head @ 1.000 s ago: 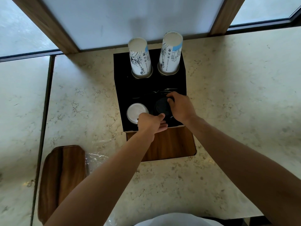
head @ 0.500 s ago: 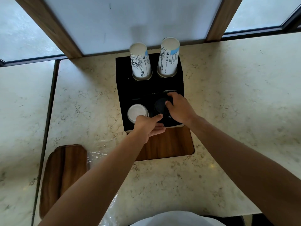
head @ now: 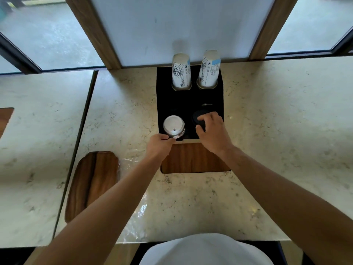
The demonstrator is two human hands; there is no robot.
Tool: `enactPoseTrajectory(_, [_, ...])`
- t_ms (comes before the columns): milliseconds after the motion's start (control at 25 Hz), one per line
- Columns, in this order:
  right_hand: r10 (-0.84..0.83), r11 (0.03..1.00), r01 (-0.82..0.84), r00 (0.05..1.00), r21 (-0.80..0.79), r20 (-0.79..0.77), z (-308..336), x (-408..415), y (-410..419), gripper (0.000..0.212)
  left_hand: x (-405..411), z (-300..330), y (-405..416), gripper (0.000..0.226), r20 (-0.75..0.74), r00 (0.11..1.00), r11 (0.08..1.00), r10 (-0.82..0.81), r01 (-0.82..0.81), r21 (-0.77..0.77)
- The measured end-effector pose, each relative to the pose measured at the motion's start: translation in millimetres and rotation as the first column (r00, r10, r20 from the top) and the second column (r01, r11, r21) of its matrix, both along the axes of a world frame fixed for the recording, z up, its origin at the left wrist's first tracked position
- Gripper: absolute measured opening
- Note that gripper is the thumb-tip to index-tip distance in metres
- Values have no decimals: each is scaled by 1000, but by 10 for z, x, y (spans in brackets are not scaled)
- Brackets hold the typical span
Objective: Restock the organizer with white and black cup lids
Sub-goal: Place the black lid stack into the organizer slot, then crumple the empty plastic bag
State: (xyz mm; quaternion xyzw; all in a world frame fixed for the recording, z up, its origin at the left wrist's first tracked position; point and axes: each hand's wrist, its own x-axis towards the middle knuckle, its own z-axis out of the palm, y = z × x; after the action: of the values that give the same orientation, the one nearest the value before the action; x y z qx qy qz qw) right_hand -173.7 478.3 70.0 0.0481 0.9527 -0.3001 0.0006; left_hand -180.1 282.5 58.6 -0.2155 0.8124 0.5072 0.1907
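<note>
A black organizer (head: pixel 172 104) stands on the marble counter against the wall. Its front left slot holds a stack of white lids (head: pixel 173 125); its front right slot holds black lids (head: pixel 198 116). My right hand (head: pixel 212 131) rests on top of the black lids, fingers spread over them and pressing down. My left hand (head: pixel 159 146) is at the organizer's front left corner, fingers curled, its fingertips touching the near rim of the white lid stack. Two stacks of printed paper cups (head: pixel 181 71) stand upside down in the back slots.
A wooden tray (head: pixel 193 159) lies in front of the organizer, under my hands. A second wooden board (head: pixel 93 180) lies at the left with clear plastic wrap (head: pixel 131 163) beside it. A counter seam (head: pixel 76 146) runs down the left side.
My left hand moved left from the black lids to the near edge of the white stack. My right hand stayed on the black lids, shifting toward their near side.
</note>
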Motion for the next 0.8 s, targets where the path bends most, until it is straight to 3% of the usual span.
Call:
enactPoseTrajectory(80, [30,999,-30,1000,-13,-2,-38,133,-188,36,138,34,-171,9,-4,999,999,41,-41,3])
enactPoseTrajectory(240, [144,990,-144,990,-15,8,-130,364,-608,33,381,33,-520,21,4,993,993,118,-118,19])
enactPoseTrajectory(400, [257,966,-255,962,-34,88,-227,505,-1094,34,628,15,-979,10,2,980,980,197,-197,24])
enactPoseTrajectory(560, [288,957,-260,905,-128,314,-374,621,-1530,35,945,-91,-1457,9,-25,958,957,287,-287,-40])
enactPoseTrajectory(680, [264,964,-207,813,-166,519,-490,710,-1677,10,1187,-199,-1649,15,-35,965,952,260,-262,-156])
enactPoseTrajectory(800, [198,965,-29,733,-261,651,-637,859,-1835,21,1383,-354,-1837,23,18,982,952,191,-180,-248])
